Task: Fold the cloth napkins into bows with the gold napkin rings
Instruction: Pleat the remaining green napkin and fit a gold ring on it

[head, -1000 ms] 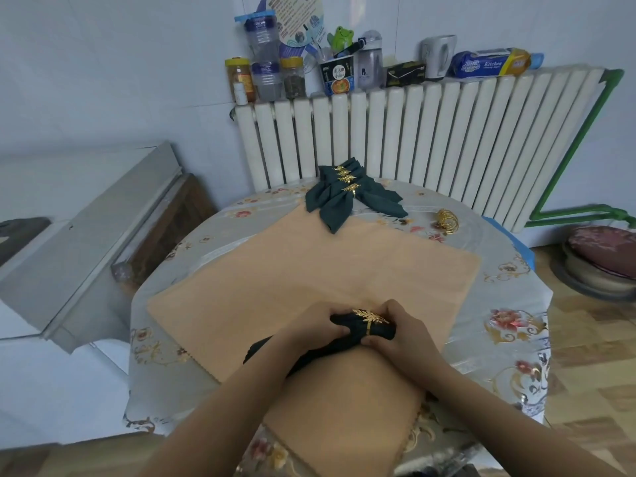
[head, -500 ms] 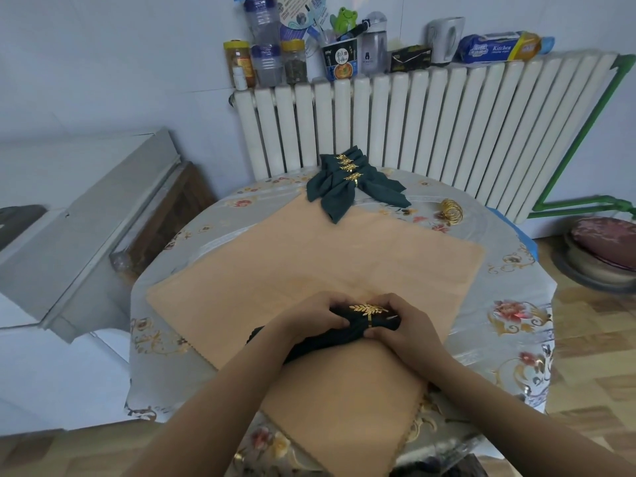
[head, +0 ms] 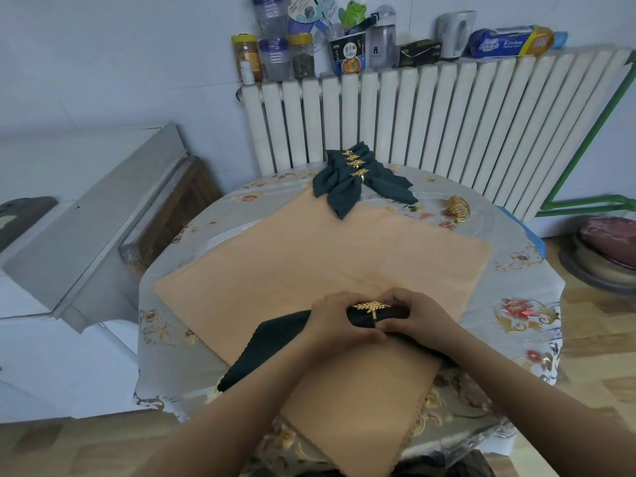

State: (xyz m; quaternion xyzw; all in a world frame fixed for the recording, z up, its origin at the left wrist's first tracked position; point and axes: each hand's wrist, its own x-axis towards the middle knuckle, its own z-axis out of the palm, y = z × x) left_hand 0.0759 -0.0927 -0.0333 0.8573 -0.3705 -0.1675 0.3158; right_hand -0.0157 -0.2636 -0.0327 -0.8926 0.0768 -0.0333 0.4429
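The fingers (head: 390,299) of the right hand (head: 418,316) curl round the far end of a dark green cloth napkin (head: 272,342) gathered into a thick roll, and its thumb sits right at the band of a gold leaf-shaped metal napkin ring (head: 371,307). That placement looks meant to steady or nudge the ring along the cloth. The left hand (head: 339,321) grips the same roll just on the other side of the ring, fingers wrapped over the top, probably to keep the gathered folds bunched tight so they pass through the band without spreading. The ring sits between the two hands, encircling the roll, its leaf ornament facing up.

The napkin's loose end fans out flat toward the near left, lying on a peach-coloured rectangular cloth mat (head: 309,256) that covers the middle of the round desk (head: 516,287). The mat likely gives a soft, clean working surface over the desk's glossy floral cover.

At the far edge of the desk lies a pile of finished dark green napkin bows (head: 358,182), each cinched by a gold leaf ring, seemingly set there to stay out of the work. Near them to the right rests a spare coiled gold wire ring (head: 458,208), apart from the pile. Judging by the pile, the task is well along.
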